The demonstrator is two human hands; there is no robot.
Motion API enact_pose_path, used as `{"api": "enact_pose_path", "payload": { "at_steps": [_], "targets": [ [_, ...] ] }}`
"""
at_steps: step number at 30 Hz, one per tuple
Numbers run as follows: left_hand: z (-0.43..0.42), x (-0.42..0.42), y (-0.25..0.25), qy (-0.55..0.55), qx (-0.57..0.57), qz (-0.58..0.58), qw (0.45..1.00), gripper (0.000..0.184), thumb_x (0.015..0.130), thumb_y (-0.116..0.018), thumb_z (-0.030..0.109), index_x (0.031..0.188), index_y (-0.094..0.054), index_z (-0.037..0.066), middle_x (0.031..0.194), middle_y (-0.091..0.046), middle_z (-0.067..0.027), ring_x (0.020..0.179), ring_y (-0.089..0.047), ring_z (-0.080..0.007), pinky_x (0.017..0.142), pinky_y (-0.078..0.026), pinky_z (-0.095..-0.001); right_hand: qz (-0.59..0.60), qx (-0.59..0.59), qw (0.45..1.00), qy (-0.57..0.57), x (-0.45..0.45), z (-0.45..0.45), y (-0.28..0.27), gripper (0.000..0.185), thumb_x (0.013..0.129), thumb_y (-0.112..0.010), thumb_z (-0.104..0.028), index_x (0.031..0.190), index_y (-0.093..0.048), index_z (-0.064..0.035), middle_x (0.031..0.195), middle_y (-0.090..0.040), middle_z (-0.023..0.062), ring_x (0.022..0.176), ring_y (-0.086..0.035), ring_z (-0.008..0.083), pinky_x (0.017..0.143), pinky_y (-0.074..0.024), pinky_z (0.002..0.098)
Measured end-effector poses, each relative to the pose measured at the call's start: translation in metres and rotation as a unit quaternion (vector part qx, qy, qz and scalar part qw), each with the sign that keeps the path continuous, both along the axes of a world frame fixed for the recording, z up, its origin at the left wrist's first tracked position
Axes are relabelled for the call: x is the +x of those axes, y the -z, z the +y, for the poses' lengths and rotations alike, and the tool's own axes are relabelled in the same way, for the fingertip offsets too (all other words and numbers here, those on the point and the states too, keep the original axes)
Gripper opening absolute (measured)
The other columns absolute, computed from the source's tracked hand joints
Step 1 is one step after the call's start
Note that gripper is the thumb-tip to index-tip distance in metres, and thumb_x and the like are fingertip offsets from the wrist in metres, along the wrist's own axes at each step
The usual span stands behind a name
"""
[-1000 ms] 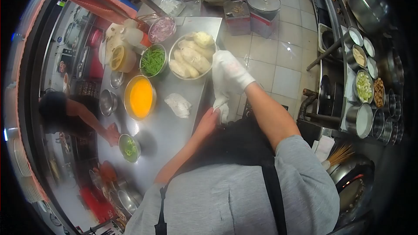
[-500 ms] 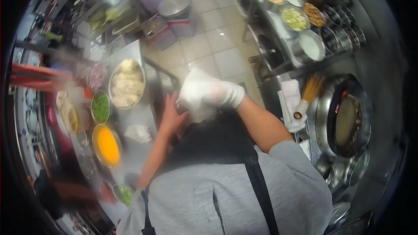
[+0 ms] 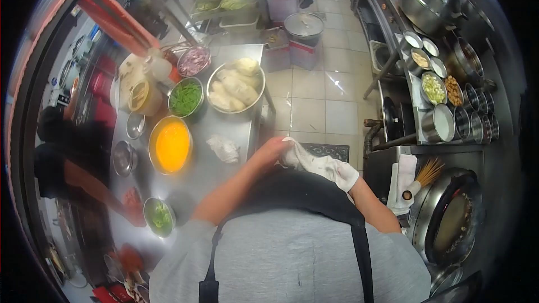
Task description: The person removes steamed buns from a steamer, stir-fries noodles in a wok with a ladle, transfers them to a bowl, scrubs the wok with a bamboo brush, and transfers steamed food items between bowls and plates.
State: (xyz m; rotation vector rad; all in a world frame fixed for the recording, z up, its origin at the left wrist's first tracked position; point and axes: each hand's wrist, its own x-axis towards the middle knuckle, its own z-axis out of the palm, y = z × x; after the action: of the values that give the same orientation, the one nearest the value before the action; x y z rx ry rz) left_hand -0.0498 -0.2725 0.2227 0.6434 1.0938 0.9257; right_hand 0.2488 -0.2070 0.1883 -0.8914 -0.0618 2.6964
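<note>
My left hand [image 3: 275, 148] is closed on one end of a white cloth [image 3: 314, 163] in front of the black apron. The cloth covers my right hand [image 3: 335, 174] like a glove, up to the wrist, and hides its fingers. A crumpled white cloth [image 3: 223, 149] lies on the steel table to the left. Near it stand a bowl of orange-yellow liquid [image 3: 171, 145], a bowl of chopped greens [image 3: 186, 97] and a large bowl of pale, whitish pieces [image 3: 234, 87].
At right, a wok [image 3: 452, 219] holds liquid, with a bamboo brush [image 3: 428, 175] beside it. Ingredient bowls and a pot of white liquid [image 3: 443, 126] fill the shelf above. A co-worker's arm [image 3: 98, 188] reaches over the table at left. A lidded pot [image 3: 304, 26] stands ahead.
My view has swung left and levelled out. My left hand has come up onto the cloth's end, and the cloth is now stretched between both hands. The co-worker's hand now reaches beside the small greens bowl.
</note>
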Motion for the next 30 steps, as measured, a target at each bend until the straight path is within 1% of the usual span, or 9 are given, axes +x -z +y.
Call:
{"api": "enact_pose_path", "payload": {
  "at_steps": [3, 5, 8, 14, 18, 21, 24, 28, 30],
  "targets": [
    [-0.01, -0.002, -0.025, -0.058, 0.016, -0.097, 0.993, 0.037, 0.106, -0.057, 0.02, 0.133, -0.061, -0.004, 0.125, -0.07, -0.0124, 0.113, -0.068, -0.0223, 0.102, -0.052, -0.0366, 0.111, 0.046, 0.992, -0.043, 0.004, 0.033, 0.02, 0.041, 0.108, -0.046, -0.019, 0.134, -0.055, 0.0113, 0.132, -0.065, 0.0238, 0.117, -0.069, 0.0295, 0.096, -0.061, 0.0388],
    [-0.006, -0.003, -0.064, -0.091, 0.059, -0.147, 0.983, 0.04, 0.107, -0.055, 0.021, 0.138, -0.056, -0.003, 0.129, -0.068, -0.013, 0.115, -0.067, -0.0229, 0.104, -0.051, -0.0378, 0.053, 0.132, 0.989, 0.032, -0.013, 0.065, -0.089, 0.049, 0.11, -0.047, -0.027, 0.143, -0.049, 0.0094, 0.138, -0.062, 0.023, 0.121, -0.066, 0.0307, 0.097, -0.061, 0.0408],
    [0.01, -0.006, -0.073, -0.111, 0.091, -0.157, 0.977, 0.046, 0.11, -0.053, 0.027, 0.146, -0.05, -0.001, 0.132, -0.066, -0.0123, 0.118, -0.065, -0.022, 0.103, -0.051, -0.0374, 0.08, 0.189, 0.971, 0.119, -0.021, 0.06, -0.05, 0.059, 0.112, -0.042, -0.039, 0.15, -0.042, 0.0054, 0.146, -0.056, 0.0213, 0.128, -0.062, 0.0333, 0.109, -0.0526, 0.0479],
    [0.021, -0.02, -0.03, -0.037, 0.054, 0.346, 0.936, 0.044, 0.102, -0.063, 0.032, 0.126, -0.05, -0.002, 0.119, -0.063, -0.0182, 0.11, -0.06, -0.0265, 0.096, -0.048, -0.0398, 0.086, 0.146, 0.984, 0.064, -0.062, 0.055, -0.035, 0.062, 0.112, -0.037, -0.043, 0.152, -0.041, 0.0042, 0.152, -0.052, 0.0219, 0.137, -0.056, 0.0358, 0.114, -0.0469, 0.053],
    [0.018, -0.018, 0.01, -0.106, -0.027, 0.405, 0.908, 0.049, 0.095, -0.068, 0.028, 0.129, -0.047, -0.001, 0.121, -0.061, -0.02, 0.114, -0.059, -0.0276, 0.098, -0.048, -0.0393, -0.159, -0.005, 0.987, 0.015, -0.028, 0.077, 0.022, 0.054, 0.111, -0.045, -0.031, 0.151, -0.039, 0.004, 0.146, -0.055, 0.0287, 0.132, -0.059, 0.0411, 0.104, -0.0547, 0.0529],
    [0.015, -0.011, 0.018, -0.128, -0.029, 0.362, 0.923, 0.051, 0.092, -0.069, 0.022, 0.131, -0.045, 0.0, 0.125, -0.059, -0.0206, 0.115, -0.059, -0.0289, 0.1, -0.047, -0.039, -0.381, 0.347, 0.84, -0.168, -0.038, 0.071, -0.023, 0.062, 0.104, -0.061, -0.024, 0.156, -0.034, -0.0039, 0.14, -0.058, 0.0293, 0.126, -0.062, 0.0414, 0.101, -0.0551, 0.0524],
    [0.007, -0.014, 0.017, -0.016, 0.017, 0.406, 0.913, 0.048, 0.089, -0.068, 0.016, 0.129, -0.049, 0.0, 0.125, -0.059, -0.0215, 0.116, -0.059, -0.0318, 0.102, -0.047, -0.0405, -0.33, 0.637, 0.543, -0.438, -0.029, 0.101, -0.003, 0.06, 0.09, -0.077, -0.023, 0.144, -0.056, -0.0081, 0.13, -0.063, 0.0256, 0.12, -0.062, 0.0409, 0.101, -0.0526, 0.0491],
    [-0.007, -0.015, -0.002, 0.197, 0.064, 0.612, 0.763, 0.033, 0.085, -0.062, 0.008, 0.116, -0.062, -0.001, 0.115, -0.059, -0.0257, 0.113, -0.056, -0.0462, 0.102, -0.048, -0.05, -0.299, 0.704, 0.251, -0.593, -0.021, 0.128, -0.01, 0.048, 0.085, -0.078, -0.023, 0.128, -0.068, -0.0028, 0.123, -0.065, 0.0241, 0.115, -0.063, 0.0409, 0.101, -0.0523, 0.0451],
    [-0.001, -0.009, -0.049, 0.152, 0.066, 0.634, 0.755, 0.038, 0.085, -0.065, 0.011, 0.121, -0.062, 0.0, 0.117, -0.061, -0.0236, 0.117, -0.058, -0.0414, 0.103, -0.048, -0.0473, -0.271, 0.756, 0.326, -0.498, -0.009, 0.153, -0.069, 0.047, 0.086, -0.076, -0.021, 0.128, -0.067, -0.0018, 0.118, -0.067, 0.0216, 0.109, -0.067, 0.036, 0.098, -0.0537, 0.0425]
  ]
}}
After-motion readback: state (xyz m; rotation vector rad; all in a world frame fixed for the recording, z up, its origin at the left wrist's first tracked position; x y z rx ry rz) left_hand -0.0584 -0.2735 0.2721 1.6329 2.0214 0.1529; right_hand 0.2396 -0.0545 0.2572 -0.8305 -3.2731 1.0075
